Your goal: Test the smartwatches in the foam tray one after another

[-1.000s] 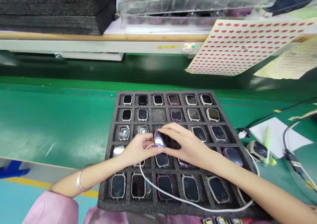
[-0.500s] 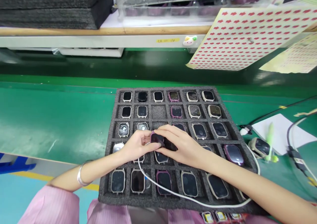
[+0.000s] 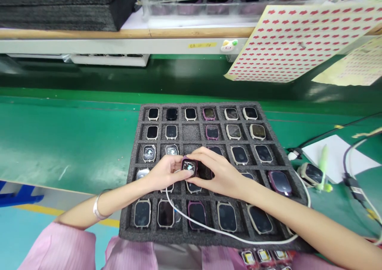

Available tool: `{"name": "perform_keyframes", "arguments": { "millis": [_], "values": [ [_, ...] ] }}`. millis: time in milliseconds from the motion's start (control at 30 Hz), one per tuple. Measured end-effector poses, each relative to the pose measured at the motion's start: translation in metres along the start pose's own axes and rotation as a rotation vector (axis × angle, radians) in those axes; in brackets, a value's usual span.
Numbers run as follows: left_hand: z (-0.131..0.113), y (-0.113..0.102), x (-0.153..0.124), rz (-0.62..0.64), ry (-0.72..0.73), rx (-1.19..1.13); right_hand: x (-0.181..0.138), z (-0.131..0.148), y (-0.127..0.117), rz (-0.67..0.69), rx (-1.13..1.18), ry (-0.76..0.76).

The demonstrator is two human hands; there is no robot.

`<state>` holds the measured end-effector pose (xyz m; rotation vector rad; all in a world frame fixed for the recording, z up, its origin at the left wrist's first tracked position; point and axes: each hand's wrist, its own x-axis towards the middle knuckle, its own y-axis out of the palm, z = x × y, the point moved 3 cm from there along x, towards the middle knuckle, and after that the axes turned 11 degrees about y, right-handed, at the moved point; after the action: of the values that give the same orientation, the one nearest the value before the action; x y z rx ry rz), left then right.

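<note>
Between both hands is a purple smartwatch (image 3: 189,166) without a strap, its screen lit with a small bluish graphic. My left hand (image 3: 165,172) grips its left side, thumb across the lower screen edge. The fingers of my right hand (image 3: 221,172) close on its right side. From under my left hand runs a white cable (image 3: 215,232), looping across the tray to the right; its end is hidden. Below them lies a black foam tray (image 3: 191,132) whose compartments hold several watch cases, such as a purple one (image 3: 197,214) and a silver one (image 3: 149,153) with a lit screen.
A single watch (image 3: 312,174), a green pen (image 3: 323,166) and white paper (image 3: 340,154) lie right of the tray, near dark cables (image 3: 355,186). Sticker sheets (image 3: 301,43) hang from the shelf edge (image 3: 119,43). Black foam blocks (image 3: 65,7) sit on the shelf. The bench (image 3: 74,138) is green.
The held watch's screen has gone from dark to lit. My left thumb has shifted slightly left on it. Both hands keep their hold, and the view has moved a little.
</note>
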<state>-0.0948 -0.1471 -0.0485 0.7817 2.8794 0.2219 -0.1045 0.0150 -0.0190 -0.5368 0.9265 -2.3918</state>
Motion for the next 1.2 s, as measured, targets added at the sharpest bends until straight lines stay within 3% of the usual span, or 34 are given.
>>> {"name": "perform_keyframes", "arguments": {
  "millis": [1200],
  "values": [
    [0.0052,0.0056,-0.0026,-0.011,-0.016,-0.041,-0.0023,0.0021,-0.0007,-0.037,-0.14,-0.071]
  ]
}}
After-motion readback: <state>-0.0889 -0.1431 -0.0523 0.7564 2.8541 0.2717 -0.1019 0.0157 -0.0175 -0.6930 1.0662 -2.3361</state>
